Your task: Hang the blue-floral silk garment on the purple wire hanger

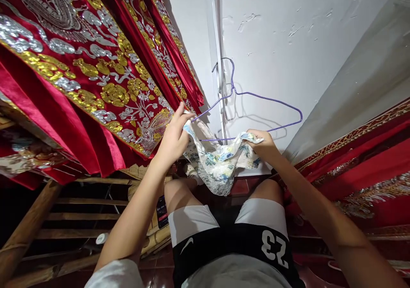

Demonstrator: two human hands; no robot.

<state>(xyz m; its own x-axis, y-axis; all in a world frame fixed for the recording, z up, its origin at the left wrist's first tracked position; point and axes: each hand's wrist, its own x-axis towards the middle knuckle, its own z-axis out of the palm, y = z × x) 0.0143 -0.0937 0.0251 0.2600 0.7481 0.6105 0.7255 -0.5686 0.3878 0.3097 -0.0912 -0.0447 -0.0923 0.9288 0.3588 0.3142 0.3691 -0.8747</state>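
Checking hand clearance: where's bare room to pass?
Open: inside the purple hanger, right half, and above that half, before the white wall. Crowded: around the floral cloth, and the left hand near the red drape.

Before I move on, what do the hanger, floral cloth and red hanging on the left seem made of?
Purple hanger: probably plastic-coated wire with a smooth finish, judging by its thin, even line; core hidden. Floral cloth: thin, matt fabric, perhaps cotton, as its soft folds suggest; fibre unclear. Red hanging: satin-like fabric, glossy along its folds, with glittering gold and silver decoration that looks like sequins.
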